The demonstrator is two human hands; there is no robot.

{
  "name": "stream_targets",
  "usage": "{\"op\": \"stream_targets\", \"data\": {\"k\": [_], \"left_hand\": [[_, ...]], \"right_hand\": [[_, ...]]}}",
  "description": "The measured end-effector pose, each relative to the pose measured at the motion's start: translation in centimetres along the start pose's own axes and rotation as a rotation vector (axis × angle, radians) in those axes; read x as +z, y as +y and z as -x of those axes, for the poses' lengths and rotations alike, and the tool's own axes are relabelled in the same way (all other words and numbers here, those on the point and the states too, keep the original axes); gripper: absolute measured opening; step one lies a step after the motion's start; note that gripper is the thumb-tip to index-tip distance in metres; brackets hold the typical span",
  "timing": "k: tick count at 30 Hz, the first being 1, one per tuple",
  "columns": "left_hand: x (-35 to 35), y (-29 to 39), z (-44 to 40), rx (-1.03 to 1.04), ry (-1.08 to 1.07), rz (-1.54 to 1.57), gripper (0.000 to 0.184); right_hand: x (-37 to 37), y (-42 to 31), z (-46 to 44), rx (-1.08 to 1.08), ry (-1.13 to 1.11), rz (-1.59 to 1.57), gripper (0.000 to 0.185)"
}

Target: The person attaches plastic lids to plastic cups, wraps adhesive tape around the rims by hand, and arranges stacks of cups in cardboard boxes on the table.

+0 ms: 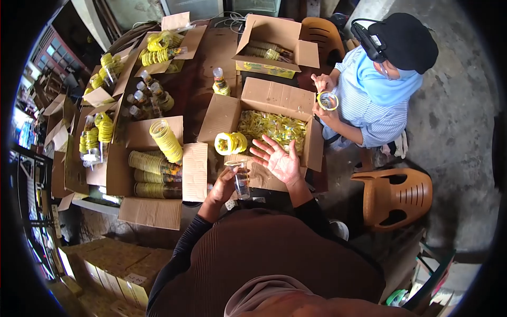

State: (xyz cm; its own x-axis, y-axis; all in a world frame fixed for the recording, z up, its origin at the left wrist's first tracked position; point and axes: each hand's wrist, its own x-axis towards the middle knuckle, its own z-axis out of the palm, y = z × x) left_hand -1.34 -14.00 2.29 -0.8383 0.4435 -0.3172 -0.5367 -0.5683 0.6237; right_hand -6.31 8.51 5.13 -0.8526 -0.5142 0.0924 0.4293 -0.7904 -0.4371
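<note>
2 bare hands are seen over the near edge of a dark reddish-brown bench (210, 57). By the left hand (223, 185), 1 clear cup (242, 181) is pinched at its side, near the rim. The right hand (281, 160) is held palm up, its fingers spread, with nothing grasped. The cup is see-through, marked with an orange and dark print; its rim is turned toward the bench and its base toward the body.

Just beyond the cup, 1 yellow-rimmed stack (231, 143) is laid on its side. Beside it, 1 open packet box (313, 142) is filled with small yellow-green packets (272, 128), too many to be counted. To the left, 3 rows of nested cups (154, 175) are held in 1 open cup box (117, 174), with 1 more stack (167, 141) leaned on top.

On the right, 1 cup (328, 101) is held in both hands by 1 person (372, 105) in a blue striped shirt and black cap. 2 orange-brown plastic chairs are seen, 1 near chair (398, 198) and 1 far chair (320, 37). Farther off, 1 short stack (221, 84) is stood upright, and more stacks are held in 1 far box (269, 53).
</note>
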Motion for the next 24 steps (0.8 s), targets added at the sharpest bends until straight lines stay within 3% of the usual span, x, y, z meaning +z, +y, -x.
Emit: {"op": "stream_targets", "data": {"k": [5,8,10,11,12,14,19,24], "left_hand": [[0.3,-1.2,0.1,0.084,0.048,-0.049,0.048],[1.5,-1.6,0.3,0.103,0.086,-0.072,0.048],[2.8,-1.7,0.3,0.157,0.133,-0.192,0.046],[2.9,-1.9,-0.1,0.200,0.134,-0.248,0.049],[3.2,-1.8,-0.2,0.205,0.137,-0.250,0.049],[4.1,-1.5,-0.5,0.312,0.152,-0.578,0.050],[4.6,-1.7,-1.8,0.462,0.202,-0.695,0.054],[6.2,-1.1,-1.8,0.660,0.273,-1.068,0.057]], "right_hand": [[0.0,-0.8,0.6,0.083,-0.007,-0.003,0.089],[-1.0,-1.2,1.2,0.116,0.042,0.132,0.074],[-2.0,-1.1,1.9,0.057,0.171,0.982,0.045],[-2.8,-0.7,2.0,0.028,0.169,1.163,0.022],[-2.3,-0.8,2.1,0.028,0.163,1.162,0.022],[0.1,-1.5,2.4,-0.223,-0.036,1.455,0.021],[1.6,-3.3,2.7,-0.411,-0.128,1.707,0.020],[1.2,-4.2,3.1,-0.355,-0.042,1.612,0.014]]}}
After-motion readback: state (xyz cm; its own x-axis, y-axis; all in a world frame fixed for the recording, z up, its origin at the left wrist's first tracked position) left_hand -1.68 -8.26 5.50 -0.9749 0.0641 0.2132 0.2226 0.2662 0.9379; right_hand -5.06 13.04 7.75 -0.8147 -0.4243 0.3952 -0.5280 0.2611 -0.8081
